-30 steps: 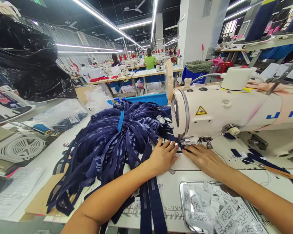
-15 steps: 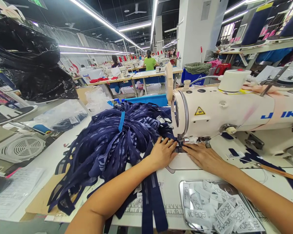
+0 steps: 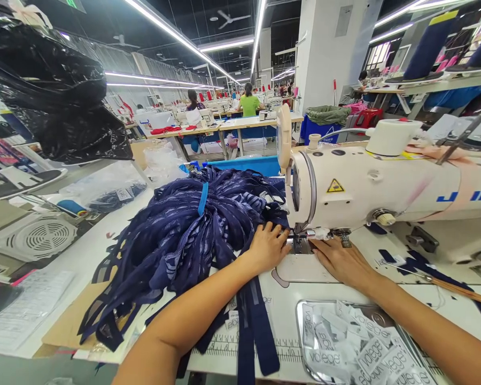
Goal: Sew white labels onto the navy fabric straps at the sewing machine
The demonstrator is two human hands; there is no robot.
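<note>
My left hand (image 3: pixel 268 248) lies with its fingers spread on navy fabric, just left of the sewing machine's needle area. My right hand (image 3: pixel 342 261) rests flat at the other side of the metal needle plate (image 3: pixel 299 246), its fingertips partly hidden by the presser foot parts. A cream sewing machine (image 3: pixel 356 184) stands over both hands. Beside my left forearm spreads a big bundle of navy straps (image 3: pixel 176 230), tied with a blue band (image 3: pixel 203 199). Loose strap ends (image 3: pixel 264 337) hang toward the front edge.
A metal tray (image 3: pixel 300 342) of white printed labels (image 3: pixel 372 353) sits below my right forearm. A wooden-handled tool (image 3: pixel 460 290) and navy scraps lie at right. A black plastic bag (image 3: pixel 52 91) hangs at left. Co-workers, one in a green shirt (image 3: pixel 249 105), sit farther back.
The view has turned slightly left. Both hands have drawn a little apart around the needle plate, and the right fingertips are farther from the needle.
</note>
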